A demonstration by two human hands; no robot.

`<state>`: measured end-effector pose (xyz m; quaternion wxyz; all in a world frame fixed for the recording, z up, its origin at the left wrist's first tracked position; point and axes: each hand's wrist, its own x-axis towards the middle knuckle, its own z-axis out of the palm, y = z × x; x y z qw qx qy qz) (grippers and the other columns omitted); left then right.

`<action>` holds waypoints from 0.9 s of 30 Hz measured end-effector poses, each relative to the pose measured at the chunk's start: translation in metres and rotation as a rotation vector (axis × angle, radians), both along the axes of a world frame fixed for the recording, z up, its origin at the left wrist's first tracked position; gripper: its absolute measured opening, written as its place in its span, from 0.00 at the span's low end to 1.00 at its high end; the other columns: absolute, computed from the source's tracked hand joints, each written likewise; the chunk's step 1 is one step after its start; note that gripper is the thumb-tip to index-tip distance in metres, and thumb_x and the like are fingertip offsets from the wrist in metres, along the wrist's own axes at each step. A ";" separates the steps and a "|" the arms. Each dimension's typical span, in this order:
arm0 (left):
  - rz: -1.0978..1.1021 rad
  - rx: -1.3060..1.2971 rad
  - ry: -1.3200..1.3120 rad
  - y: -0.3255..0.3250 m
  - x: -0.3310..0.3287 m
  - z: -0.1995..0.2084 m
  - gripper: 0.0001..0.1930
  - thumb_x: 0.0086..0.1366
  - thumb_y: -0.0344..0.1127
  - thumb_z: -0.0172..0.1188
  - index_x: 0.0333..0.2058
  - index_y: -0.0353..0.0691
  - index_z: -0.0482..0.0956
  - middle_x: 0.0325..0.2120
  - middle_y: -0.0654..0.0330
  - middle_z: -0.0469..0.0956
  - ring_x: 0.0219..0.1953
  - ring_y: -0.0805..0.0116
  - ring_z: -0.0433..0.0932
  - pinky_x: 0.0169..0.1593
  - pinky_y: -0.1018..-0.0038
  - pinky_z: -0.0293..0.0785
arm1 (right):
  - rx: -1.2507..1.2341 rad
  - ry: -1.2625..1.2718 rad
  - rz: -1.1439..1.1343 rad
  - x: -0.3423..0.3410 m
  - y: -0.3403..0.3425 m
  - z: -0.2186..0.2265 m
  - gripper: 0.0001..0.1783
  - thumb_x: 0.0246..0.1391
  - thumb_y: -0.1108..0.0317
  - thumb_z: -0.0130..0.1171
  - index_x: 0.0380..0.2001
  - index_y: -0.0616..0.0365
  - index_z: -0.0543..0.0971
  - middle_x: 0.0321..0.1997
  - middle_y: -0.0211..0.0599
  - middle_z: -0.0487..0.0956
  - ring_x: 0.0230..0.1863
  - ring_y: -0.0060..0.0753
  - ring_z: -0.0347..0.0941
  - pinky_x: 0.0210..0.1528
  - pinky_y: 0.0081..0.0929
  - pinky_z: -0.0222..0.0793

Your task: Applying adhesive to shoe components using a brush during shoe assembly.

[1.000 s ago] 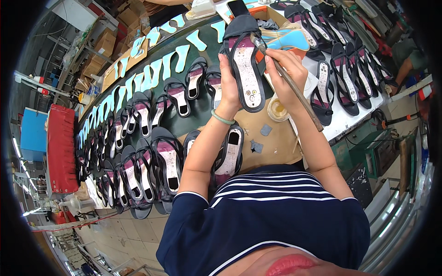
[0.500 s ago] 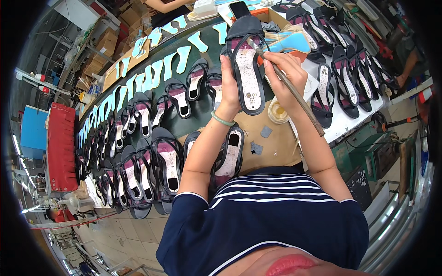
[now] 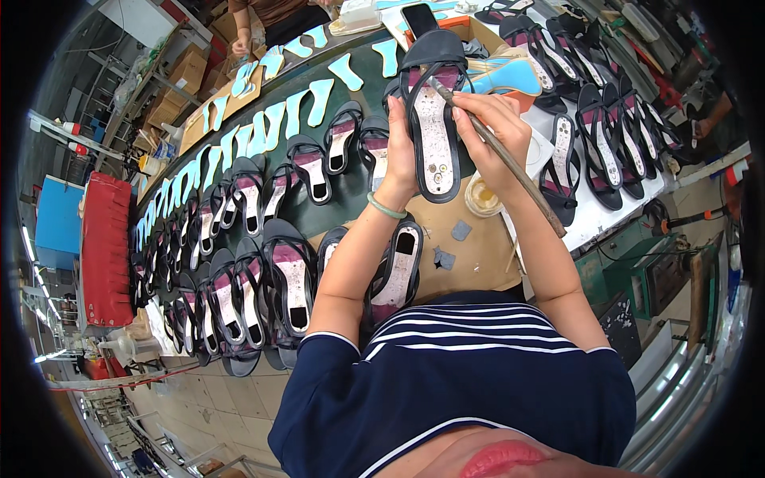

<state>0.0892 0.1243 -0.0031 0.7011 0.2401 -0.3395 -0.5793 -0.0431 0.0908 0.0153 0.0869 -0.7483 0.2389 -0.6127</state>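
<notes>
Head view, nearest first: the person's navy shirt (image 3: 478, 382) with white stripes fills the lower edge, both forearms reaching up past it over a brown sheet (image 3: 490, 267) scattered with grey scraps (image 3: 460, 230). Beside the left forearm lies a black sandal (image 3: 396, 271), its footbed facing up. Above the sheet, the left hand (image 3: 400, 151), a pale green bangle (image 3: 386, 206) at its wrist, is closed around the left edge of a held sandal (image 3: 437, 147), its fingers partly hidden behind; this one is raised toe-away, with a speckled white footbed, a maroon front and round marks at the heel. The right hand (image 3: 496, 131) pinches a long-handled brush (image 3: 522, 179), fingers closed on the shaft, the tip at the maroon part; whether it touches, I cannot tell. Just beneath the right wrist sits a round tub (image 3: 482, 196) of yellowish stuff. Rows of sandals (image 3: 287, 271) stand leftward on a dark green tabletop (image 3: 351, 197), more sandals (image 3: 598, 147) on a white table (image 3: 586, 225) to the right. Farther off are light-blue shaped pieces (image 3: 321, 99), an orange box (image 3: 523, 103), a phone (image 3: 418, 21) and, across the table, a co-worker's hand (image 3: 241, 46).
</notes>
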 end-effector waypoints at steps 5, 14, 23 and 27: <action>-0.035 0.013 0.017 0.001 0.000 0.001 0.31 0.70 0.61 0.30 0.49 0.39 0.69 0.40 0.59 0.77 0.40 0.70 0.78 0.44 0.73 0.77 | 0.006 0.019 0.024 -0.001 -0.001 0.002 0.07 0.46 0.72 0.64 0.31 0.60 0.81 0.33 0.37 0.82 0.34 0.34 0.76 0.42 0.28 0.61; -0.062 0.021 -0.087 -0.001 0.006 -0.002 0.31 0.70 0.61 0.29 0.50 0.40 0.70 0.40 0.60 0.77 0.37 0.73 0.78 0.41 0.76 0.77 | 0.050 0.096 0.100 -0.014 -0.012 0.014 0.06 0.46 0.72 0.63 0.31 0.58 0.82 0.33 0.35 0.82 0.36 0.30 0.78 0.42 0.27 0.59; -0.058 0.007 -0.164 -0.002 0.006 -0.002 0.33 0.70 0.63 0.28 0.55 0.40 0.66 0.45 0.59 0.75 0.41 0.73 0.77 0.42 0.76 0.78 | 0.075 0.257 0.199 -0.038 -0.033 0.035 0.07 0.45 0.70 0.63 0.30 0.57 0.82 0.28 0.31 0.82 0.31 0.24 0.76 0.41 0.24 0.53; -0.055 0.025 -0.190 -0.001 0.005 -0.001 0.33 0.70 0.63 0.28 0.55 0.40 0.64 0.46 0.59 0.74 0.43 0.73 0.76 0.44 0.75 0.77 | 0.010 0.301 0.256 -0.043 -0.041 0.044 0.07 0.45 0.70 0.63 0.30 0.57 0.82 0.29 0.32 0.82 0.31 0.26 0.76 0.40 0.25 0.58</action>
